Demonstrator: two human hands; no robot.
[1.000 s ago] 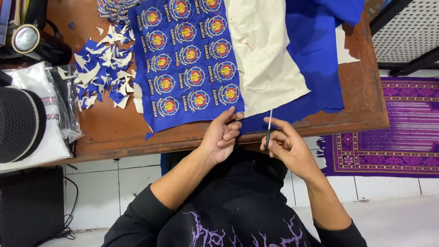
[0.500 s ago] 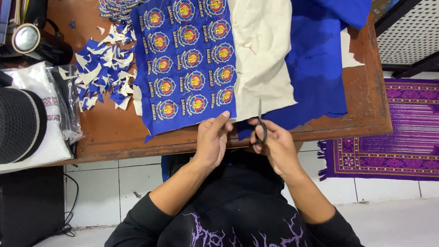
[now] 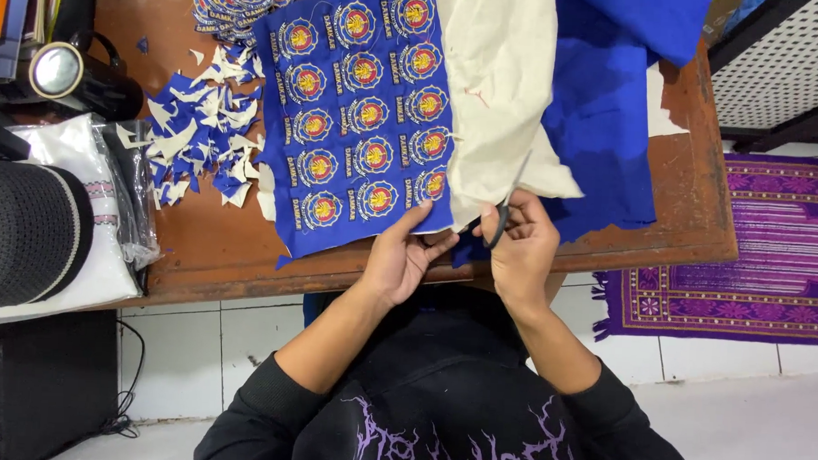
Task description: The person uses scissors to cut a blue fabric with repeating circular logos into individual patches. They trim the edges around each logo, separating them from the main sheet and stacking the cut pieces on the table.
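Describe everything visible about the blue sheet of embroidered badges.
The blue sheet of badges is blue fabric bearing rows of round red, yellow and white emblems, uncut. It lies flat on the wooden table, its near edge overhanging. Cream cloth covers its right side. The left hand pinches its near corner; the right hand holds scissors there.

The right hand (image 3: 521, 249) has raised the scissors (image 3: 505, 207) into the cream backing (image 3: 498, 87); the left hand (image 3: 399, 257) has shifted under the blue patch sheet (image 3: 359, 117).
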